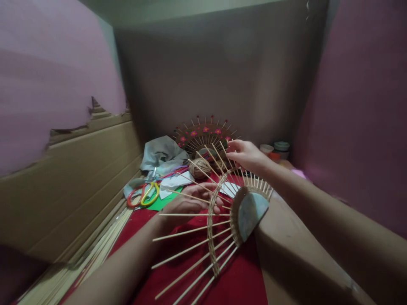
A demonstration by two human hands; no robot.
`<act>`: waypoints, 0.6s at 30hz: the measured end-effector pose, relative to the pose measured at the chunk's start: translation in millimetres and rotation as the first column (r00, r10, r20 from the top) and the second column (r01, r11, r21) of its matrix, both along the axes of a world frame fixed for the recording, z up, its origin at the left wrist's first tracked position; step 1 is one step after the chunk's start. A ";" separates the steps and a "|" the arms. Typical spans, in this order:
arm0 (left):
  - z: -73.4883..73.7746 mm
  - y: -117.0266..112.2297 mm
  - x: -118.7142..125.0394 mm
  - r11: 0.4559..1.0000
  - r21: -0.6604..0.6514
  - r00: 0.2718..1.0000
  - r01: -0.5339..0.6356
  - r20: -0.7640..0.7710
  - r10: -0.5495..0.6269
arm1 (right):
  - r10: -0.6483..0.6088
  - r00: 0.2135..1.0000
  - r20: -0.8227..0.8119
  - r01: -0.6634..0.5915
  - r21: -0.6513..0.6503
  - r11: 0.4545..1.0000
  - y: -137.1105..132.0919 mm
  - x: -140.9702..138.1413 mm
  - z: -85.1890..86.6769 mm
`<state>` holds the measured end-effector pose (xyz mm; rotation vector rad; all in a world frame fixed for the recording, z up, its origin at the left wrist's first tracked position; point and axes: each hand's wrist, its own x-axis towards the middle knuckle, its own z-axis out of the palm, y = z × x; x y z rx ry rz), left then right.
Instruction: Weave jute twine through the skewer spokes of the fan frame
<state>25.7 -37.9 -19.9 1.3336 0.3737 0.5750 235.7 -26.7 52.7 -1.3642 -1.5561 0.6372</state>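
Observation:
A half-round fan frame [213, 220] of thin wooden sticks lies tilted in front of me. Twine is woven round its pale half-disc base [251, 215], and a second twine band arcs across the middle of the sticks. My left hand [192, 201] is under the sticks on the left, its fingers curled up among them at the outer band. My right hand [244, 155] is bent over the upper stick ends, fingers pinched together; what they grip is too small to make out. Just beyond the sticks sits a ball of twine [199, 168].
A finished fan [203, 132] with pink flowers stands at the back. Scissors [149, 195], grey cloth [163, 156] and green paper [162, 202] lie left. Loose sticks [95, 258] run beside the cardboard wall [73, 186]. Jars [281, 148] stand back right. Red cloth [244, 271] covers the surface.

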 end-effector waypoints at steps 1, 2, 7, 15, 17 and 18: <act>-1.8 1.0 -0.6 1.000 0.010 1.000 0.008 0.002 -0.008 | 0.002 0.999 0.046 -0.001 -0.037 0.999 7.4 -2.0 0.9; -4.0 2.1 -0.9 1.000 0.014 1.000 0.015 0.006 -0.015 | 0.013 0.995 0.098 -0.006 -0.072 0.997 13.2 -3.6 1.8; -8.4 6.0 -0.3 0.999 -0.013 0.998 0.052 0.030 -0.052 | 0.054 0.975 0.216 -0.023 -0.142 0.990 17.6 -5.5 8.1; 66.9 7.9 -47.4 0.788 0.175 0.781 -0.591 -0.120 0.613 | -0.206 0.976 0.072 0.202 0.062 0.977 -27.3 -7.8 41.2; 87.8 1.4 -66.9 0.557 0.210 0.580 -0.803 0.061 0.813 | -0.229 0.969 0.096 0.222 0.077 0.972 -34.2 -9.5 46.2; 96.2 -4.9 -74.5 0.450 0.229 0.493 -0.863 0.191 0.848 | -0.224 0.967 0.120 0.216 0.076 0.973 -35.8 -10.3 46.6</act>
